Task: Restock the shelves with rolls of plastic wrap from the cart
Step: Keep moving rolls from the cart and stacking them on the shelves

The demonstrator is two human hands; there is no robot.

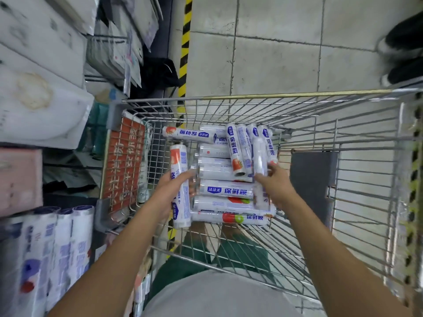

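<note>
A wire shopping cart [343, 138] stands in front of me and holds several white rolls of plastic wrap [225, 189] with blue print, lying in a loose pile at its left end. My left hand [170, 193] grips one upright roll [180, 184] at the pile's left side. My right hand [273, 181] reaches into the pile, its fingers curled round another roll [259, 161] that stands nearly upright. On the shelf at the lower left stand several similar rolls [59, 248].
Shelves [41, 94] with white packaged goods fill the left side, tight against the cart. A red sign [124, 165] hangs on the cart's left end. A yellow-black stripe [185, 42] runs along the tiled floor. Another person's dark shoes [402, 56] are at the upper right.
</note>
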